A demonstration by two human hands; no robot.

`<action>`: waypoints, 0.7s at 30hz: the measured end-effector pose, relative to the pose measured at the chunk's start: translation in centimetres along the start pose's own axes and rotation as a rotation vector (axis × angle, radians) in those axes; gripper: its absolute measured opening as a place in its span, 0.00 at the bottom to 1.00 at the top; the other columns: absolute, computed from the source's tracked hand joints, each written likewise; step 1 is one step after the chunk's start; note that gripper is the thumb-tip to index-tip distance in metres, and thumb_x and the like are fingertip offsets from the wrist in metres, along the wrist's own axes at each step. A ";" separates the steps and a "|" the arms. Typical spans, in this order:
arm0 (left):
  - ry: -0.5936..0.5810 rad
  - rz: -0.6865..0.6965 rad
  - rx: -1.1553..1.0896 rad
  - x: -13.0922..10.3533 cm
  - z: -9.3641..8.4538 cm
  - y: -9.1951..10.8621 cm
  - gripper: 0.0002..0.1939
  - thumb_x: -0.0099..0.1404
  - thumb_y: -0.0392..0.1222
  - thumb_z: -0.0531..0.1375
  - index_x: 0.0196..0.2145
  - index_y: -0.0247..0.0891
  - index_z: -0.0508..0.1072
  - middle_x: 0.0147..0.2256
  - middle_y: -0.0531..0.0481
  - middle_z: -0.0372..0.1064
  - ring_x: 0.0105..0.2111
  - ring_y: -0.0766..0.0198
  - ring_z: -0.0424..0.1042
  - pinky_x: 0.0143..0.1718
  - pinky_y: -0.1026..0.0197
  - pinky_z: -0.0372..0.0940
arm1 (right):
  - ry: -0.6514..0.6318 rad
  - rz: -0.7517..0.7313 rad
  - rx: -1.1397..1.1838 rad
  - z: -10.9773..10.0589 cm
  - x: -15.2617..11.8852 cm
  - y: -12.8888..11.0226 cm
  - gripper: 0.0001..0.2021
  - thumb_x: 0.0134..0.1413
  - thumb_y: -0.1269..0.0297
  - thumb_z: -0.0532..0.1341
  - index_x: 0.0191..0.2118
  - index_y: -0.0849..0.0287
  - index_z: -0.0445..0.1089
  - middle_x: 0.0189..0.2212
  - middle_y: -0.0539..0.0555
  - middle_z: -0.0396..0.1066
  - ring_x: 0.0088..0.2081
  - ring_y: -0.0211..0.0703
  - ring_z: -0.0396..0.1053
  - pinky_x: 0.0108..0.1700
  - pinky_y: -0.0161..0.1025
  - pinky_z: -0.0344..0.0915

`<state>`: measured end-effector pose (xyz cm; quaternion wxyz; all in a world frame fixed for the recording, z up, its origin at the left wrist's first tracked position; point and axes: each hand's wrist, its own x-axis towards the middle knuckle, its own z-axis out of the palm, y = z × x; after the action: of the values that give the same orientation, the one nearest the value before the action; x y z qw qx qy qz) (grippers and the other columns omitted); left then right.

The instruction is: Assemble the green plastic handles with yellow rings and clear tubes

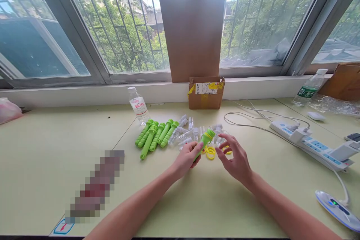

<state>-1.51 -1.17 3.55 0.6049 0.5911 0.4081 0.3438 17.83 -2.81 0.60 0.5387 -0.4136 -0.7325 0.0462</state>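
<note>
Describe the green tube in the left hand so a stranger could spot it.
Look across the table toward the taped box; the left hand is nearer. The green tube slants from its grip, while the other green tubes lie together.

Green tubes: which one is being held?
The green tube in the left hand, its ridged end near the right hand; the other tubes lie bunched near the red-lettered bottle.

Green tubes (148, 143) look plastic (ribbed), the box (206, 97) matt cardboard.

Labelled water bottle (139, 107), taped cardboard box (205, 97) before a tall brown board (194, 37), white power strip (316, 146)
</note>
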 end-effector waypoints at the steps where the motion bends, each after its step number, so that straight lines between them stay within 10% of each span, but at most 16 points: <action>1: 0.038 0.014 -0.012 0.1 -0.1 0.0 0.22 0.63 0.62 0.53 0.28 0.38 0.60 0.16 0.60 0.54 0.14 0.75 0.50 0.15 0.69 0.45 | 0.012 0.010 -0.013 0.0 0.0 0.1 0.19 0.59 0.68 0.58 0.55 0.53 0.58 0.47 0.58 0.66 0.31 0.39 0.71 0.27 0.38 0.73; 10: 0.202 0.123 -0.030 0.3 -0.5 -0.1 0.21 0.65 0.60 0.52 0.30 0.38 0.61 0.15 0.60 0.54 0.12 0.74 0.51 0.14 0.69 0.46 | 0.034 0.018 -0.314 0.0 0.6 1.5 0.15 0.58 0.68 0.56 0.51 0.56 0.64 0.48 0.60 0.66 0.51 0.54 0.63 0.50 0.54 0.67; 21: 0.427 0.280 0.016 0.5 -0.7 -0.2 0.20 0.67 0.59 0.50 0.30 0.38 0.61 0.17 0.60 0.55 0.14 0.74 0.52 0.15 0.69 0.48 | -0.127 0.043 -0.422 0.7 -0.1 2.5 0.16 0.58 0.62 0.55 0.52 0.56 0.64 0.52 0.61 0.64 0.55 0.56 0.59 0.54 0.54 0.61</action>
<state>-1.99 -0.44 3.32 0.4469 0.5604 0.4436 0.5381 18.61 -1.00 -1.04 0.3920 -0.5290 -0.7494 -0.0708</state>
